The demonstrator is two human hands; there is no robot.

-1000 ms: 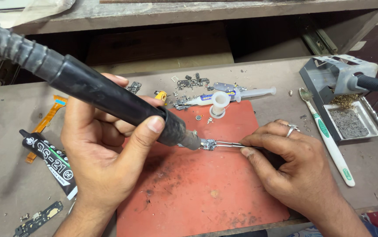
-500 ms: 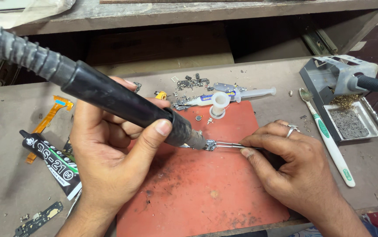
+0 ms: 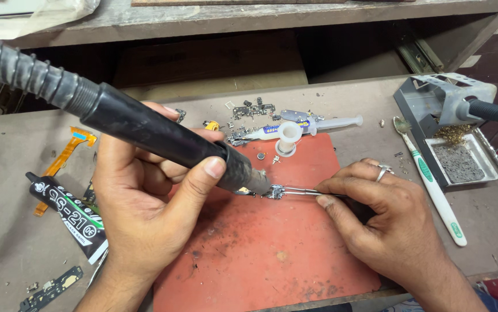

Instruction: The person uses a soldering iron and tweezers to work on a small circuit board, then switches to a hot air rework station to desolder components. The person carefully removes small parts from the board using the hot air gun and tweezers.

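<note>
My left hand grips a black hot-air wand with a ribbed hose running off to the upper left. Its metal nozzle points down at a tiny metal part on the red work mat. My right hand, with a ring on one finger, pinches thin metal tweezers that hold that part against the mat right at the nozzle tip.
A syringe, a white spool and several small metal parts lie at the mat's far edge. A soldering stand with a tray and a toothbrush sit at right. A black glue tube, an orange flex cable and a small board lie at left.
The wand has tilted slightly and its nozzle has crept a little right onto the part. The tweezers and my right hand have stayed in place.
</note>
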